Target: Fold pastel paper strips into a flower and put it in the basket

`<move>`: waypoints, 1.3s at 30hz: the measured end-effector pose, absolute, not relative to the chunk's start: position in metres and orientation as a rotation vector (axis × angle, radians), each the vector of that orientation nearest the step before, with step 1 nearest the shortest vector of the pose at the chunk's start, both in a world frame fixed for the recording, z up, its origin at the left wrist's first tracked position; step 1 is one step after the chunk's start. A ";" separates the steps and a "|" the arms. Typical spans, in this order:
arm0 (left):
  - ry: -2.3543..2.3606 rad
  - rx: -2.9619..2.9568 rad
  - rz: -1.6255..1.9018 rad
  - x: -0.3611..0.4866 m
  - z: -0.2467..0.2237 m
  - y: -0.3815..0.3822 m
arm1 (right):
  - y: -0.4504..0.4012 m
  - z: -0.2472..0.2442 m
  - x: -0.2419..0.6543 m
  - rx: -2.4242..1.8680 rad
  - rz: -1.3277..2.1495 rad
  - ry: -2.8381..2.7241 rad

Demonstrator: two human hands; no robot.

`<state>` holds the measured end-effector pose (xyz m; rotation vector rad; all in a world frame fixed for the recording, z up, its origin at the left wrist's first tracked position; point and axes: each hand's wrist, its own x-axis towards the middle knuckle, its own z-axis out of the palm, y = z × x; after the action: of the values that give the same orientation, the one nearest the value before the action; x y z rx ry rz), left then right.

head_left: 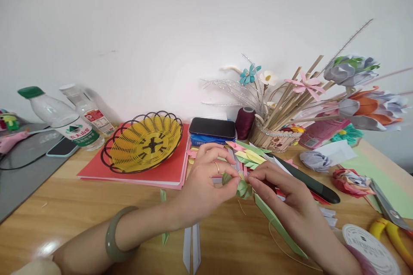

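- A small green folded paper piece (pixel 244 190) is held up between both hands, above the middle of the desk (pixel 122 212) and in front of the paper strips.
- By the left hand (pixel 209 176), its left side is pinched between thumb and forefinger; a ring is worn on this hand, and a bangle (pixel 120 234) on the wrist.
- By the right hand (pixel 287 195), thumb and forefinger are pressed together at the piece's right edge; whether paper or thread is nipped there cannot be told.
- Behind the hands, coloured paper strips (pixel 250 154) are heaped, partly covered by the fingers.
- Below the left forearm, two pale strips (pixel 192 247) are laid side by side, with a green strip (pixel 163 200) partly hidden by that arm.
- Under the right hand, a long green strip (pixel 274 221) is seen slanting across the desk.
- A yellow woven basket (pixel 146 142) is set on red paper (pixel 97 167), left of a black phone (pixel 212 128) placed on a blue pack (pixel 206 140).
- A maroon thread spool (pixel 245 122) is stood just beside the phone, near a wooden holder (pixel 274 137) filled with sticks.
- At the right, a ribbon reel (pixel 369 249) is placed near scissors (pixel 392 212).
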<state>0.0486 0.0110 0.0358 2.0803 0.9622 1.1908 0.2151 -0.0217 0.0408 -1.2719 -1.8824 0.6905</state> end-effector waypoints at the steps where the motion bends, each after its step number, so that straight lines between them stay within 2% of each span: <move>1: 0.943 2.117 1.201 0.049 0.035 0.011 | -0.021 0.041 0.215 -1.283 0.729 -1.882; 16: 0.977 2.132 1.044 0.047 0.033 0.011 | -0.019 0.035 0.216 -1.193 0.548 -1.978; 25: 0.969 2.093 1.064 0.046 0.033 0.011 | -0.018 0.040 0.216 -1.245 0.625 -1.966; 31: 0.914 1.430 0.934 0.047 0.031 0.015 | -0.016 0.041 0.218 -1.243 0.597 -1.886; 36: 0.603 0.842 0.509 0.050 0.025 0.017 | -0.016 0.037 0.220 -1.204 0.438 -1.870; 39: 0.509 0.749 0.531 0.052 0.024 0.016 | -0.017 0.035 0.221 -1.144 0.396 -1.923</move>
<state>0.0521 0.0156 0.0239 0.7487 0.5093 0.5307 0.2209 -0.0174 0.0354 -1.1444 -1.9226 0.3958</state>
